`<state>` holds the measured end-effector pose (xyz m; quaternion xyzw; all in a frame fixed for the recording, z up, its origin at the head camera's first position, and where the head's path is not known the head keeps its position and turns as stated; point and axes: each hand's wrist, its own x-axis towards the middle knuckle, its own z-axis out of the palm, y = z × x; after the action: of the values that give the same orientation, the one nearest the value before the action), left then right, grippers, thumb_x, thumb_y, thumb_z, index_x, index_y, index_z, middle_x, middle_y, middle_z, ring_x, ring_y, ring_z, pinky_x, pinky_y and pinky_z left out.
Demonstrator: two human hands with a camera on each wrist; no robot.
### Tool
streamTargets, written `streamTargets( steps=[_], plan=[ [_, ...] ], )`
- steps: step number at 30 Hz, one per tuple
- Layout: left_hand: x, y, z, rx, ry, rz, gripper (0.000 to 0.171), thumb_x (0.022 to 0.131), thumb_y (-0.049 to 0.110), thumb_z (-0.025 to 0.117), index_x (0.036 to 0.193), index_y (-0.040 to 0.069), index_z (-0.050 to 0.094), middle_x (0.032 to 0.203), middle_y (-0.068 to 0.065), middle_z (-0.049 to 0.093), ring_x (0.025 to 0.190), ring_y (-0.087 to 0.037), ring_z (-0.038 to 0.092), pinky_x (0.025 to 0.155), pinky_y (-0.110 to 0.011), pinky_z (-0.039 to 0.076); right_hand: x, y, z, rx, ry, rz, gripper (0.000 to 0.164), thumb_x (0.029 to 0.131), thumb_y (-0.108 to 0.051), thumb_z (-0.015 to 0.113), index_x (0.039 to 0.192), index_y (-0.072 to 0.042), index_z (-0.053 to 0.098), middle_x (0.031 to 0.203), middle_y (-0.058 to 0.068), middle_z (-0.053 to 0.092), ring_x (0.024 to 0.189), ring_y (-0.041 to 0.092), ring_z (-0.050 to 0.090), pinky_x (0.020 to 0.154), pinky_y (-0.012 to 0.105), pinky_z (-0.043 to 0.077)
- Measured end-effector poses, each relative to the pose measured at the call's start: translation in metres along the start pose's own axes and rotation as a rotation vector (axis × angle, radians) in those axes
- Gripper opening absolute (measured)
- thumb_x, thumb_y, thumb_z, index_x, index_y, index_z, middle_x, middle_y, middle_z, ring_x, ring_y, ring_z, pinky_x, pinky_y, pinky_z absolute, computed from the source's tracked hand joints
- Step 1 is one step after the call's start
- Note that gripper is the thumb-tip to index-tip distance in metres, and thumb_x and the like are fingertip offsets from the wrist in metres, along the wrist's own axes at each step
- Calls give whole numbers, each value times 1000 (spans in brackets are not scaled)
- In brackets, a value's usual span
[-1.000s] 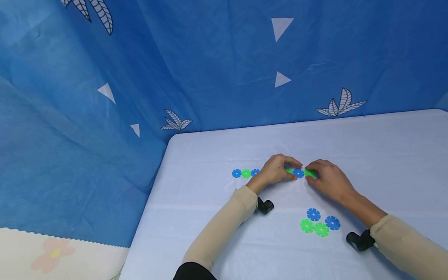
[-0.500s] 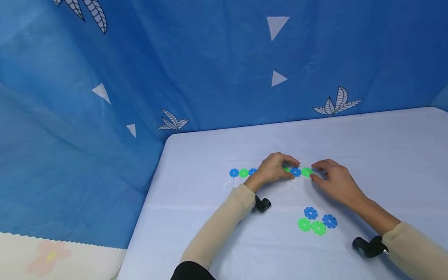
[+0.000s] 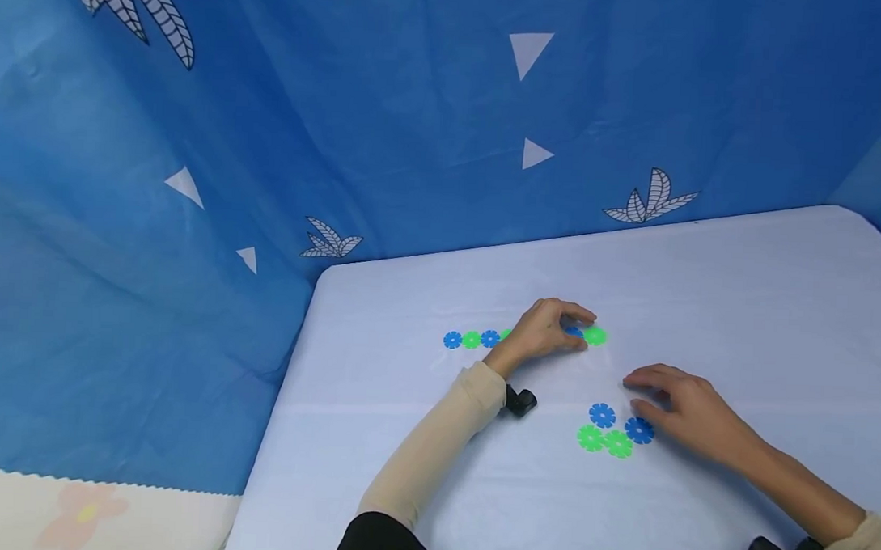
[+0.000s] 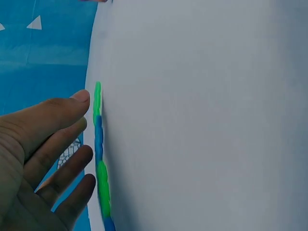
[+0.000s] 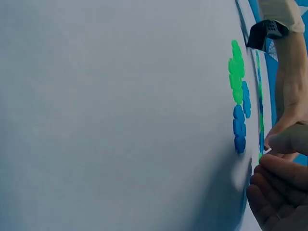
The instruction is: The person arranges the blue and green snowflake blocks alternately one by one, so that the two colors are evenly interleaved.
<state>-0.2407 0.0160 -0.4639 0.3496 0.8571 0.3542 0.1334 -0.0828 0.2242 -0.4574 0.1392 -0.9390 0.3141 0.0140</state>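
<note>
A line of snowflake-shaped plastic discs, blue and green by turns, lies on the white table. Its left end begins with a blue disc (image 3: 453,340), and a green disc (image 3: 595,335) ends it at the right. My left hand (image 3: 540,331) covers the middle of the line, thumb and fingers apart around its right part. In the left wrist view those fingers (image 4: 72,159) stay spread beside the row. My right hand (image 3: 691,409) hovers with nothing in it, thumb and fingers parted, beside a loose blue disc (image 3: 639,431). Another blue disc (image 3: 602,415) and two green discs (image 3: 619,444) lie with it.
The white table (image 3: 406,436) ends at the back against a blue curtain (image 3: 416,145) with leaf and triangle prints. Black camera mounts (image 3: 521,402) hang below both wrists, close over the tabletop. A cream cloth with a flower print (image 3: 82,513) shows at lower left.
My right hand let go of the green disc at the row's right end and moved down and right toward the loose discs. The left hand stays at the row.
</note>
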Motion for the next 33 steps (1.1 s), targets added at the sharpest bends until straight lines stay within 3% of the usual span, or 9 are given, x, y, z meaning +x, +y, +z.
streamTargets(
  steps=[4, 7, 12, 15, 19, 22, 33],
  plan=[
    [4, 4, 5, -15, -10, 25, 41, 81, 17, 83, 120, 15, 72, 117, 8, 70, 106, -2, 60, 90, -12, 42, -14, 0, 1, -12, -26, -27, 34, 82, -11, 78, 115, -7, 71, 117, 7, 67, 108, 30, 63, 87, 50, 51],
    [5, 4, 7, -11, -8, 22, 40, 81, 18, 83, 120, 15, 72, 118, 8, 69, 105, -1, 59, 88, -11, 42, -21, 1, 1, -40, -27, -51, 36, 80, -11, 79, 115, -10, 72, 118, 2, 66, 111, 28, 62, 90, 36, 51],
    [7, 3, 8, -15, 1, 17, 40, 80, 18, 83, 119, 15, 73, 115, 7, 70, 104, 1, 58, 89, -10, 42, -28, 4, 0, -91, 10, -171, 38, 78, -11, 81, 115, -14, 73, 119, -5, 66, 110, 22, 62, 89, 13, 43],
    [8, 3, 8, -24, 1, 13, 39, 80, 17, 83, 118, 14, 73, 115, 7, 70, 106, 1, 58, 91, -11, 41, -29, 3, -1, -100, -10, -202, 40, 77, -11, 82, 116, -14, 72, 119, -8, 65, 110, 20, 62, 88, 16, 46],
    [8, 3, 9, -34, -1, 0, 38, 80, 16, 83, 117, 14, 74, 115, 7, 70, 108, 1, 57, 93, -11, 40, -29, 1, -1, -110, -59, -187, 43, 75, -14, 83, 117, -13, 72, 120, -9, 64, 111, 19, 61, 85, 32, 53],
    [8, 2, 9, -34, -3, -3, 37, 80, 15, 83, 116, 15, 74, 115, 8, 70, 108, 1, 57, 94, -12, 40, -28, 0, -1, -104, -70, -178, 43, 75, -16, 84, 116, -13, 72, 119, -8, 64, 110, 20, 62, 84, 37, 54],
    [8, 2, 10, -34, -5, 12, 38, 81, 12, 82, 118, 13, 73, 115, 6, 71, 110, 1, 58, 96, -12, 39, -28, 3, 2, -116, -23, -213, 40, 73, -17, 86, 111, -14, 75, 114, -8, 66, 105, 20, 63, 80, 36, 55]
  ],
)
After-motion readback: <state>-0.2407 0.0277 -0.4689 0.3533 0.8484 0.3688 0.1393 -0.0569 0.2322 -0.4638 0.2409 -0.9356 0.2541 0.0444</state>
